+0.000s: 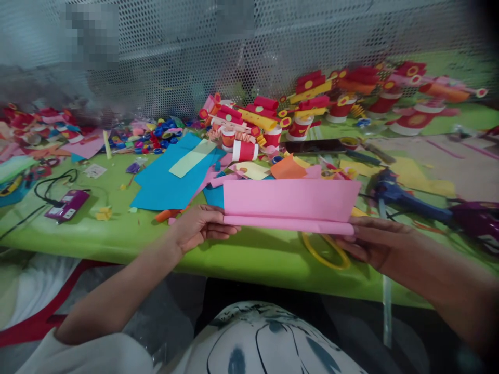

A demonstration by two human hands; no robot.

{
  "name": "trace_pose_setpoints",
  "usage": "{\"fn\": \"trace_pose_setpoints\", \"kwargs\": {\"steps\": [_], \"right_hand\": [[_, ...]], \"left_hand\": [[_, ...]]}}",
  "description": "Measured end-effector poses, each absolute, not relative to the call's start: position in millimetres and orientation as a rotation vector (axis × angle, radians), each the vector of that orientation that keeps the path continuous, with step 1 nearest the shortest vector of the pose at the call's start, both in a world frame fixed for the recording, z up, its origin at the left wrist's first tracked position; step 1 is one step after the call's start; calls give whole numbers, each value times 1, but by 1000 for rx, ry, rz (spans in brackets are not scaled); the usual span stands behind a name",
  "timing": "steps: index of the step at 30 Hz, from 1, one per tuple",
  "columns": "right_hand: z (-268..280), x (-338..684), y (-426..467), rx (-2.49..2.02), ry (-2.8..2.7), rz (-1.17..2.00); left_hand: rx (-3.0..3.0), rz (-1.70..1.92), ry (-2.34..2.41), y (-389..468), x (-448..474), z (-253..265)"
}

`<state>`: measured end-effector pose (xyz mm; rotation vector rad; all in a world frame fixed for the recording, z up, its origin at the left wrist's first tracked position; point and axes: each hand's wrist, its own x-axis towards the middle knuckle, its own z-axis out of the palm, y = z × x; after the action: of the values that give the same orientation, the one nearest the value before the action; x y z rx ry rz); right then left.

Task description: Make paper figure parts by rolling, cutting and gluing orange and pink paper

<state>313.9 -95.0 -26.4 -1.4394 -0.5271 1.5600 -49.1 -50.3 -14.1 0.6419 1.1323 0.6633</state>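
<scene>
A sheet of pink paper (290, 200) is stretched out level above the table's front edge, its lower edge rolled into a narrow tube. My left hand (205, 224) pinches the left end of the roll, thumb on top and fingers beneath. At the opposite end, my right hand (368, 239) grips the roll between thumb and fingers. Below the paper, close to my right hand, lie the yellow loop handles of what looks like scissors (325, 252); the rest is hidden.
Blue paper sheets (167, 174) and scraps lie behind the pink paper. Red paper-cup models (300, 124) line the back, before a perforated metal screen (195, 67). A blue-and-purple glue gun (413, 200) rests at right, a purple box with a cable (68, 205) at left.
</scene>
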Motion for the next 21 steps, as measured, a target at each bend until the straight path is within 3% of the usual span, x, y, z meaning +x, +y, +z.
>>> {"fn": "trace_pose_setpoints", "kwargs": {"steps": [10, 21], "right_hand": [[-31, 321, -88, -1486, -504, 1517], [4, 322, -103, -1611, -811, 1057]], "left_hand": [[618, 735, 1162, -45, -51, -10], [753, 842, 1232, -32, -56, -16]]}}
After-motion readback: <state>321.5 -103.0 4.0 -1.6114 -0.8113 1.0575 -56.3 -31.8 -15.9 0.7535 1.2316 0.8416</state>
